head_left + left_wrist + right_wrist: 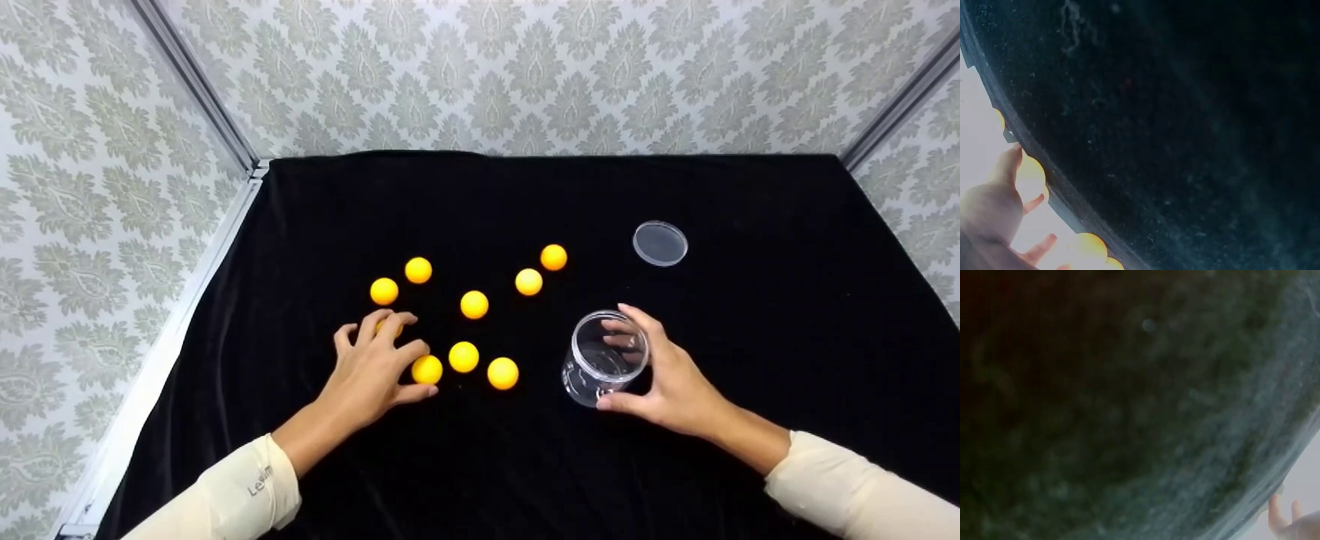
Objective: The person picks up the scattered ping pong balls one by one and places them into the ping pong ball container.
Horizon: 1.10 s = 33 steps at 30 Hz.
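My right hand (679, 382) holds a clear plastic jar (577, 386) from its right side, fingers behind and thumb in front. The jar's open mouth tilts toward me. On the left, my left hand (367, 375) is spread low over the black cloth among yellow balls. One yellow ball (427, 370) lies between its thumb and index finger; another ball (391, 328) is partly hidden under the other fingers. In the left wrist view, the thumb (1009, 163) is right beside a ball (1030, 177). Only fingertips (1276, 516) of the right hand show in the right wrist view.
More yellow balls lie loose on the black cloth (465, 465), including one ball (463, 357) and another (502, 373) right of my left hand. Several others are farther back. A clear round lid (660, 244) lies behind the jar. Patterned walls (487, 75) enclose the table.
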Each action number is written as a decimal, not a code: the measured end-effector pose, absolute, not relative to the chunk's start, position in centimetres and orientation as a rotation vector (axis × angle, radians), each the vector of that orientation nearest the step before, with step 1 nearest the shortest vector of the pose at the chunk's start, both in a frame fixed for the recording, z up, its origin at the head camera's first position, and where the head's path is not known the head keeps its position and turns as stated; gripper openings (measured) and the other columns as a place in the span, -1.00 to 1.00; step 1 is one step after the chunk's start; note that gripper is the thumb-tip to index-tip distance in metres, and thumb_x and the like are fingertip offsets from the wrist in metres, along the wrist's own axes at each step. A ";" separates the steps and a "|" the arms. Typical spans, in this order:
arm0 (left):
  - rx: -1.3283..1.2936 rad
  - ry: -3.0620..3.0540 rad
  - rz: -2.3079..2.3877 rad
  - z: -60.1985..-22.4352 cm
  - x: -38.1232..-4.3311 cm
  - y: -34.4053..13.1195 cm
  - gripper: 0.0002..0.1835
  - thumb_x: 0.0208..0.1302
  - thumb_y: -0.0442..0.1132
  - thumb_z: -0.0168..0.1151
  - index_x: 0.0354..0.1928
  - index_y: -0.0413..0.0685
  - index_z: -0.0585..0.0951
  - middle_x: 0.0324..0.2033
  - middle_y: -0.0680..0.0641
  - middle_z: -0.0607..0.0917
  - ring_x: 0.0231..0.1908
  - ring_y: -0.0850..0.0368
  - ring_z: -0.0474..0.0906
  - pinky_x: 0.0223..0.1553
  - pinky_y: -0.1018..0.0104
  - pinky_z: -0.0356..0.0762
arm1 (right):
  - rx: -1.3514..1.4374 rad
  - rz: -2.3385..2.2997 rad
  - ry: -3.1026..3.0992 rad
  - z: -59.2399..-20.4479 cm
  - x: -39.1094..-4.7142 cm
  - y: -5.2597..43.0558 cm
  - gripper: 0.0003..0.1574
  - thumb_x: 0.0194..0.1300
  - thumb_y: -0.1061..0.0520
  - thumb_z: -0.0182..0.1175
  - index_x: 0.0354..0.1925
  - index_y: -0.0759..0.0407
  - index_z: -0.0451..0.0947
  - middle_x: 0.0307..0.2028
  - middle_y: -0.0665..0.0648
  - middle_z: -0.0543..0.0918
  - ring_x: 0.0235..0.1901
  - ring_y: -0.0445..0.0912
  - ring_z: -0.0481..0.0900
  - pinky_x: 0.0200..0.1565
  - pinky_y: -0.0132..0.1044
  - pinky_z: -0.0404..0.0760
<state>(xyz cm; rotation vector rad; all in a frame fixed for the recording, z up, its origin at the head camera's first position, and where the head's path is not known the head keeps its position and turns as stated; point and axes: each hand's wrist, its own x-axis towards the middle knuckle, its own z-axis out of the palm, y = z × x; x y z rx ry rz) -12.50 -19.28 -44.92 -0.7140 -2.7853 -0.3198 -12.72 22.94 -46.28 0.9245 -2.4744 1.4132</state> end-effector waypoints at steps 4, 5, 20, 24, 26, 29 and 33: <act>-0.706 -2.780 -0.313 -44.7 -12.5 -19.2 -0.54 -0.02 0.30 0.53 -0.16 0.26 0.68 0.28 -0.09 0.53 0.33 -0.25 0.32 0.13 -0.42 0.24 | 0.927 1.408 -2.477 -46.2 -12.7 22.9 0.51 -0.15 -0.02 0.70 0.58 0.10 0.00 0.29 0.27 0.56 0.19 0.15 0.64 0.15 -0.02 0.63; -0.702 -2.783 -0.314 -44.7 -12.5 -19.2 -0.54 -0.02 0.30 0.53 -0.17 0.26 0.68 0.28 -0.08 0.53 0.34 -0.25 0.31 0.13 -0.43 0.24 | 0.931 1.405 -2.475 -46.2 -12.7 22.9 0.50 -0.15 -0.02 0.69 0.57 0.13 0.01 0.28 0.27 0.56 0.18 0.17 0.64 0.15 -0.02 0.62; -0.706 -2.780 -0.360 -42.9 -12.8 -18.1 -0.54 0.02 0.29 0.51 -0.13 0.26 0.69 0.29 -0.06 0.51 0.30 -0.21 0.33 0.15 -0.38 0.22 | 0.916 1.390 -2.502 -46.2 -12.6 23.0 0.49 -0.13 -0.05 0.68 0.55 0.23 0.02 0.28 0.26 0.57 0.17 0.16 0.66 0.18 -0.06 0.61; -0.720 -2.779 -0.394 -42.3 -12.8 -17.4 -0.53 0.03 0.31 0.48 -0.11 0.26 0.69 0.29 -0.06 0.51 0.32 -0.20 0.33 0.16 -0.36 0.22 | 0.919 1.396 -2.504 -46.1 -12.7 23.0 0.49 -0.14 -0.05 0.68 0.55 0.24 0.01 0.29 0.27 0.56 0.18 0.16 0.66 0.19 -0.05 0.60; -0.722 -2.782 -0.399 -42.0 -12.8 -17.0 -0.52 0.04 0.33 0.47 -0.10 0.26 0.69 0.29 -0.06 0.51 0.33 -0.18 0.33 0.17 -0.35 0.22 | 0.920 1.402 -2.504 -46.1 -12.7 23.0 0.50 -0.14 -0.04 0.69 0.56 0.19 0.01 0.30 0.27 0.56 0.18 0.15 0.65 0.19 -0.05 0.60; -0.727 -2.784 -0.403 -41.6 -12.7 -16.3 -0.52 0.05 0.34 0.45 -0.11 0.25 0.69 0.28 -0.05 0.51 0.34 -0.15 0.33 0.18 -0.34 0.23 | 0.922 1.398 -2.498 -46.1 -12.7 22.9 0.49 -0.15 -0.02 0.69 0.57 0.10 0.01 0.30 0.25 0.56 0.18 0.14 0.66 0.18 -0.05 0.61; -0.760 -2.746 -0.417 -41.3 -12.5 -15.2 -0.52 0.05 0.34 0.45 -0.11 0.24 0.68 0.27 -0.05 0.51 0.33 -0.15 0.35 0.18 -0.34 0.26 | 0.924 1.404 -2.491 -46.1 -12.6 22.9 0.49 -0.16 0.02 0.70 0.56 0.07 0.01 0.30 0.24 0.56 0.17 0.14 0.66 0.17 -0.05 0.62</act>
